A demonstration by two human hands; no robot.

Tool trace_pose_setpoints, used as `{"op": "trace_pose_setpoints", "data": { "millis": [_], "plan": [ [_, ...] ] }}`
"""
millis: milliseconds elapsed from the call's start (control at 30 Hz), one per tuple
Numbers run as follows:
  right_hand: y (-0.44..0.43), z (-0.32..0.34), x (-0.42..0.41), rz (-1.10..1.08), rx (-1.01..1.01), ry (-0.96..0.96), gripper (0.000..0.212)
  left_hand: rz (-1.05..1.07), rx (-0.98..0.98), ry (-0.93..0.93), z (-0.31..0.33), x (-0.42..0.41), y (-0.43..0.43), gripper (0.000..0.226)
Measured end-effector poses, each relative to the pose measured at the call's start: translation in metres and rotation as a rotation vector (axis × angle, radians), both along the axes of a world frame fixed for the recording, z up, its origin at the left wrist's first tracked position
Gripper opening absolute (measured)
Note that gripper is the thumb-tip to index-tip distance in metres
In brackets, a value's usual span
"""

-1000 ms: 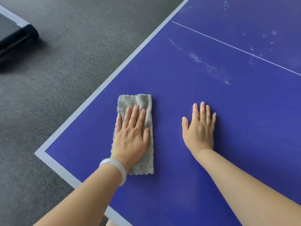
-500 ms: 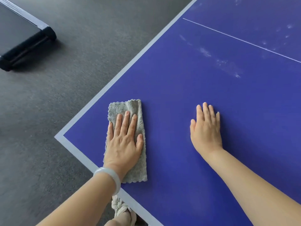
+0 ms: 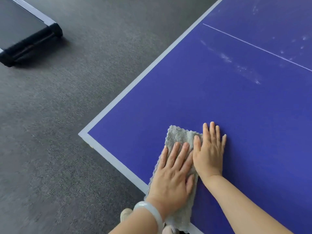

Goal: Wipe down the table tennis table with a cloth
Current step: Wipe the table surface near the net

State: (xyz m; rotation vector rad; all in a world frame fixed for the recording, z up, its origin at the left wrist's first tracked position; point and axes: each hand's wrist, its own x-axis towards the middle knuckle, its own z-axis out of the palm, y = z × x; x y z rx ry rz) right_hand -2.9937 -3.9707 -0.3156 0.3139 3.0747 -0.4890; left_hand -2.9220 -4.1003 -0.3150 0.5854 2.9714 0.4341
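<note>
Cloth (image 3: 180, 134), one grey piece, is lying half-hidden under your flat left hand (image 3: 172, 179); your right hand (image 3: 209, 154) is resting flat, fingers straight, on the table (image 3: 236, 115), its thumb touching the cloth.

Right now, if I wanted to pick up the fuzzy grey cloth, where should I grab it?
Probably pinch the cloth at its far left corner, coming from the left. That end lies bare beyond the left hand, which presses flat on the middle, and the right hand sits against its right edge. It lies flat on the table, so pinch upward.
</note>
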Motion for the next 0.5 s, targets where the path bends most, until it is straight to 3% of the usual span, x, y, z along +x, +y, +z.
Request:
{"op": "trace_pose_setpoints", "data": {
  "millis": [133, 233, 333, 400, 500],
  "plan": [
    [-0.005, -0.003, 0.002, 0.003, 0.103, 0.018, 0.063, 0.287, -0.115, 0.02, -0.002, -0.03, -0.101, 0.065],
    [-0.012, 0.001, 0.001, 0.009, 0.196, -0.022, 0.08, 0.505, -0.179, -0.072, 0.002, -0.066, -0.146, 0.066],
    [-0.021, 0.003, 0.002, 0.072, 0.267, -0.079, 0.069, 0.677, -0.156, -0.113, 0.004, -0.087, -0.133, 0.065],
    [-0.025, 0.005, 0.001, 0.092, 0.298, -0.094, 0.06, 0.682, -0.136, -0.106, 0.004, -0.08, -0.104, 0.067],
    [-0.041, 0.011, -0.006, 0.114, 0.299, -0.137, 0.065, 0.499, -0.087, -0.083, 0.003, -0.048, -0.062, 0.068]
  ]
}}
